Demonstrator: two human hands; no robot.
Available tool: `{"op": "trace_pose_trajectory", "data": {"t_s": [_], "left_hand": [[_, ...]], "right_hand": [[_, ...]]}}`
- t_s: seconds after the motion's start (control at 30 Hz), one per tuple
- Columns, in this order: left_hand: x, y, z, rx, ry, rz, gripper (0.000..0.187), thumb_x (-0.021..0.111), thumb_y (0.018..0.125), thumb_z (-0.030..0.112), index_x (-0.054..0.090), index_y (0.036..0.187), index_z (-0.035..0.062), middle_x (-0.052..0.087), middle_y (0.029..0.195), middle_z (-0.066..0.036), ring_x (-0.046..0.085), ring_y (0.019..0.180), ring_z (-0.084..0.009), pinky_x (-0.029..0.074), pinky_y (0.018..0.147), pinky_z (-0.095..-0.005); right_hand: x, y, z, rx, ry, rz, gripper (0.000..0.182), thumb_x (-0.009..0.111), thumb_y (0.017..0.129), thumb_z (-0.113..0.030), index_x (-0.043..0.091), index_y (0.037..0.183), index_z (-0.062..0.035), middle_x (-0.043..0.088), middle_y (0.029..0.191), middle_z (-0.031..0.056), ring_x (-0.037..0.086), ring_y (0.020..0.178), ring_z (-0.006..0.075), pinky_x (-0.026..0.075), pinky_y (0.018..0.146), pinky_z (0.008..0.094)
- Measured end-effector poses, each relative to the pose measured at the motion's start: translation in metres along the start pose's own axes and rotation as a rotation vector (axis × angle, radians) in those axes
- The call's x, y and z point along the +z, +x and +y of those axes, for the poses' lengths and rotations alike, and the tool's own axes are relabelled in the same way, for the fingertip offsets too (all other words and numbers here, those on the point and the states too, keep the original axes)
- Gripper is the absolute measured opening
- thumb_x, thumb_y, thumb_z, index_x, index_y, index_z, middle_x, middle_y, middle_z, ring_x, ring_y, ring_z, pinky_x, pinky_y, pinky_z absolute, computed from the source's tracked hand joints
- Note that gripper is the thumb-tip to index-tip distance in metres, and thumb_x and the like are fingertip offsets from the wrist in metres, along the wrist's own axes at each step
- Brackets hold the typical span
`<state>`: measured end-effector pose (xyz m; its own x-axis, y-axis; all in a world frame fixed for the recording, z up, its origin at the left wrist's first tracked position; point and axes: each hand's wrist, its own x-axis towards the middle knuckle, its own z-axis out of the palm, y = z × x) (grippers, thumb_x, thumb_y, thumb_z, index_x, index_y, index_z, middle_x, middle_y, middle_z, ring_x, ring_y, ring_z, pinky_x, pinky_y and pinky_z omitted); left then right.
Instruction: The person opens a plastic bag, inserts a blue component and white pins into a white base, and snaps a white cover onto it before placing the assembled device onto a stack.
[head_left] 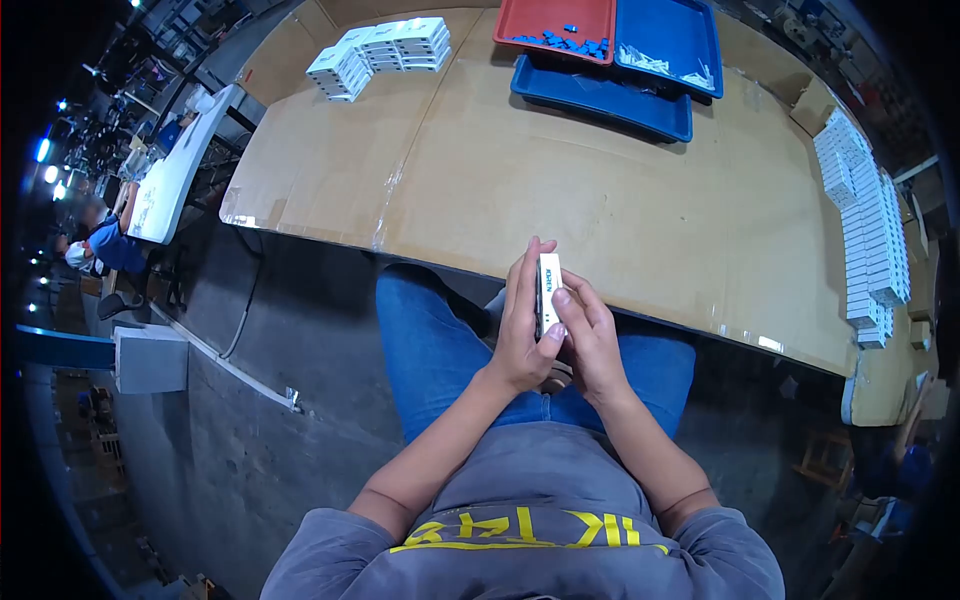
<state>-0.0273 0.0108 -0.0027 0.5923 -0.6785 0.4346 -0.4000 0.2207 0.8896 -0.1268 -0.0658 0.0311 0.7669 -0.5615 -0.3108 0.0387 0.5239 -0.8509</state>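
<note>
Both hands raised together over the lap

The left hand (522,330) and right hand (588,335) meet palm to palm, fingers curled inward and pointing up, closed in a shared grip. Bare forearms angle in from the elbows, wrists close.

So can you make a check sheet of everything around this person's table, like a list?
Surface: cardboard-covered table, taped seams, mostly bare in the middle.
Job's things: small white box held upright between both hands, over the lap at the table's near edge.
Clutter: white boxes stacked at far left; long rows of white boxes on the right; red tray with blue bits; blue trays with pale bits.
Grippers: left hand and right hand both grip the box.
Cables: one dark cable hangs from the table's left edge to the floor.
Surroundings: concrete floor, white table far left, a seated person in blue.
</note>
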Motion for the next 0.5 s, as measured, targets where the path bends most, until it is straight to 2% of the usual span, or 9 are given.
{"op": "trace_pose_trajectory", "data": {"t_s": [0.07, 0.1, 0.2, 0.23, 0.33, 0.5], "left_hand": [[0.002, -0.002, -0.005, -0.015, -0.016, 0.007, 0.107, 0.053, 0.094, 0.068, 0.019, 0.164, -0.0053, 0.044, 0.151, -0.025, 0.048, 0.138, -0.0344, 0.038, 0.117, -0.0445], [0.005, -0.003, -0.004, -0.002, 0.022, 0.069, 0.102, 0.052, 0.094, 0.068, 0.029, 0.159, -0.0078, 0.048, 0.143, -0.025, 0.053, 0.132, -0.0334, 0.042, 0.113, -0.0443], [0.007, -0.004, 0.0, 0.019, 0.031, 0.174, 0.089, 0.054, 0.096, 0.06, 0.042, 0.148, -0.0111, 0.052, 0.138, -0.029, 0.059, 0.121, -0.0407, 0.046, 0.108, -0.0491], [0.011, -0.003, -0.003, 0.074, 0.048, 0.248, 0.083, 0.052, 0.096, 0.06, 0.05, 0.139, -0.0116, 0.056, 0.132, -0.028, 0.062, 0.114, -0.0399, 0.048, 0.104, -0.0496], [0.011, -0.003, -0.012, 0.201, 0.036, 0.279, 0.08, 0.048, 0.096, 0.059, 0.054, 0.134, -0.0115, 0.058, 0.128, -0.028, 0.061, 0.114, -0.0388, 0.05, 0.101, -0.0487], [0.011, -0.006, -0.009, 0.166, -0.046, 0.285, 0.08, 0.041, 0.096, 0.06, 0.056, 0.131, -0.0112, 0.058, 0.125, -0.028, 0.061, 0.112, -0.0373, 0.05, 0.096, -0.0458]], "right_hand": [[0.003, -0.001, 0.001, -0.058, -0.013, 0.013, 0.05, 0.065, 0.107, -0.021, 0.05, 0.148, 0.0039, 0.063, 0.139, 0.0172, 0.061, 0.13, 0.0201, 0.048, 0.112, 0.0341], [0.005, -0.001, 0.006, -0.101, -0.021, 0.015, 0.05, 0.064, 0.107, -0.019, 0.05, 0.148, 0.0047, 0.063, 0.14, 0.0174, 0.061, 0.131, 0.0206, 0.047, 0.112, 0.0343], [0.015, -0.007, 0.014, -0.155, 0.022, 0.018, 0.05, 0.064, 0.106, -0.014, 0.048, 0.149, 0.0081, 0.061, 0.144, 0.0184, 0.059, 0.135, 0.0218, 0.047, 0.113, 0.0339], [0.017, -0.009, 0.012, -0.16, 0.02, 0.017, 0.05, 0.064, 0.107, -0.014, 0.049, 0.149, 0.0083, 0.061, 0.144, 0.0184, 0.059, 0.135, 0.0218, 0.047, 0.113, 0.0338], [0.02, -0.011, 0.013, -0.242, -0.067, 0.021, 0.051, 0.062, 0.108, -0.014, 0.049, 0.151, 0.0083, 0.061, 0.145, 0.0188, 0.061, 0.131, 0.0206, 0.049, 0.11, 0.0331], [0.016, -0.016, 0.024, -0.362, -0.215, 0.03, 0.048, 0.06, 0.109, -0.016, 0.051, 0.151, 0.0059, 0.064, 0.143, 0.0196, 0.062, 0.127, 0.0195, 0.051, 0.107, 0.0324]]}}
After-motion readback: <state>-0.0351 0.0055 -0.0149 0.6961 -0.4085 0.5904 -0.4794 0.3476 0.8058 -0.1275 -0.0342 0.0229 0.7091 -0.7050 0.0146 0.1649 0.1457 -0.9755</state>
